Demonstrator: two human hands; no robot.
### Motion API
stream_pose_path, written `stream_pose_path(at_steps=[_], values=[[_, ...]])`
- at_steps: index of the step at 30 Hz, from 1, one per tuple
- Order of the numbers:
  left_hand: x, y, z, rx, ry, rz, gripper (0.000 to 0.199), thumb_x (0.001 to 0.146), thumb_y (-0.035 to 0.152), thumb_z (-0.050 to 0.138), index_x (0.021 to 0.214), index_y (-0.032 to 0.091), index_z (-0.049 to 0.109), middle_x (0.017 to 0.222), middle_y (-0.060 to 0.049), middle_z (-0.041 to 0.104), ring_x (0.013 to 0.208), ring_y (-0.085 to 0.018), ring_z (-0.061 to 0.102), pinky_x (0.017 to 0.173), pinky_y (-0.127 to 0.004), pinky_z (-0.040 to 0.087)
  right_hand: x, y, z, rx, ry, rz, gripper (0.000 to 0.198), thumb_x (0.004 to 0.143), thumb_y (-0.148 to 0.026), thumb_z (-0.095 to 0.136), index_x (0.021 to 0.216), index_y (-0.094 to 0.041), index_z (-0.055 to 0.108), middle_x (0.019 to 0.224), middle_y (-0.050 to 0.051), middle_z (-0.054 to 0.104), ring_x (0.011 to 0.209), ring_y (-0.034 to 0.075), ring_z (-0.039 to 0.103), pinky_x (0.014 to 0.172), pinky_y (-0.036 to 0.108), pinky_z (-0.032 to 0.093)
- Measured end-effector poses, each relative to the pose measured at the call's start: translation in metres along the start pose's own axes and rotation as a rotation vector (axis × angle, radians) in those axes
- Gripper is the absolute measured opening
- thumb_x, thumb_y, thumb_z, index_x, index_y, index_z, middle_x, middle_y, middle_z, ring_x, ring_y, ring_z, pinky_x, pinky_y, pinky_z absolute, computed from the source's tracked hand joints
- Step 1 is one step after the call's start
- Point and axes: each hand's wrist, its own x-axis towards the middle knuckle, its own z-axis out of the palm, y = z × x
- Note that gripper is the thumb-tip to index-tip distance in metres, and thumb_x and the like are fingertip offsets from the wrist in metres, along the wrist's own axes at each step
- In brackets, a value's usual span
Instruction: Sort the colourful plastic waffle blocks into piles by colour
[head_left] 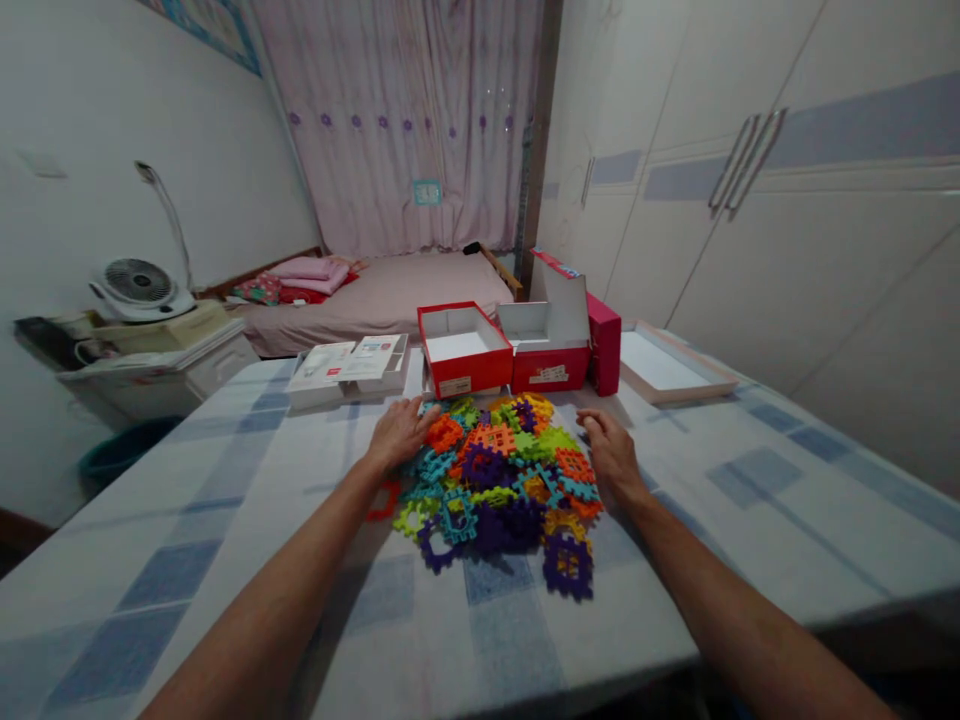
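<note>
Left hand (400,432) lies spread against the left edge of multicoloured, notched, plastic-looking tile pile (487,466); right hand (613,455) half-curls right of it, grip unclear; best cup low, gently.

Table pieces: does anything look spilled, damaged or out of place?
Nothing looks clearly damaged. The pieces lie loosely heaped between left hand and right hand; mildly odd, a purple piece juts out at the heap's near right edge.

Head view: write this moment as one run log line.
colourful pieces: heaped; left hand: heap's left side; right hand: heap's right side
</note>
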Motion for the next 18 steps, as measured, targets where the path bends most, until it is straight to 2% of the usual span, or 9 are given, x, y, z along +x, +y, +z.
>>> stream_pose_path(at_steps=[4,6,9,11,15,18], values=[[0.0,0.007,0.001,-0.124,-0.245,0.03,0.051,0.092,0.053,0.027,0.104,0.02,0.063,0.093,-0.006,0.07,0.087,-0.022,0.064,0.081,-0.031,0.047,-0.001,0.004,0.003,0.057,-0.047,0.071,0.039,0.08,-0.044,0.039,0.095,-0.02,0.066,0.089,0.006,0.069,0.086,0.022,0.063,0.083,0.038,0.047],[-0.006,0.013,-0.004,-0.158,-0.285,0.053,0.053,0.092,0.053,0.024,0.105,0.02,0.063,0.095,-0.006,0.07,0.088,-0.022,0.063,0.082,-0.032,0.046,-0.003,0.002,0.004,0.071,-0.076,0.083,0.04,0.081,-0.045,0.039,0.097,-0.02,0.066,0.089,0.006,0.07,0.086,0.022,0.063,0.082,0.038,0.047],[-0.019,0.011,-0.013,-0.106,-0.12,0.065,0.052,0.091,0.051,0.026,0.111,0.018,0.062,0.108,-0.009,0.067,0.101,-0.023,0.059,0.092,-0.034,0.042,-0.006,-0.004,0.005,0.05,-0.083,0.067,0.042,0.083,-0.047,0.037,0.101,-0.02,0.065,0.095,0.007,0.07,0.091,0.022,0.063,0.086,0.039,0.046],[-0.028,0.002,-0.018,-0.085,-0.024,0.016,0.053,0.091,0.05,0.026,0.11,0.016,0.062,0.113,-0.01,0.065,0.107,-0.024,0.057,0.097,-0.036,0.04,-0.009,-0.009,0.005,0.015,-0.092,0.036,0.043,0.084,-0.046,0.037,0.105,-0.02,0.064,0.103,0.008,0.069,0.098,0.023,0.062,0.091,0.041,0.045],[-0.05,-0.02,-0.017,-0.148,0.037,-0.179,0.055,0.09,0.052,0.024,0.106,0.015,0.062,0.114,-0.012,0.065,0.109,-0.026,0.057,0.099,-0.04,0.041,-0.018,-0.021,0.009,-0.015,-0.182,-0.042,0.045,0.088,-0.044,0.035,0.116,-0.02,0.061,0.119,0.009,0.064,0.112,0.024,0.057,0.1,0.042,0.04],[-0.063,-0.032,-0.007,-0.251,0.058,-0.177,0.053,0.091,0.049,0.023,0.11,0.017,0.06,0.117,-0.011,0.064,0.113,-0.024,0.057,0.101,-0.04,0.041,-0.03,-0.031,0.017,0.002,-0.281,-0.147,0.047,0.089,-0.043,0.037,0.123,-0.018,0.057,0.128,0.01,0.059,0.12,0.022,0.052,0.106,0.041,0.035]])
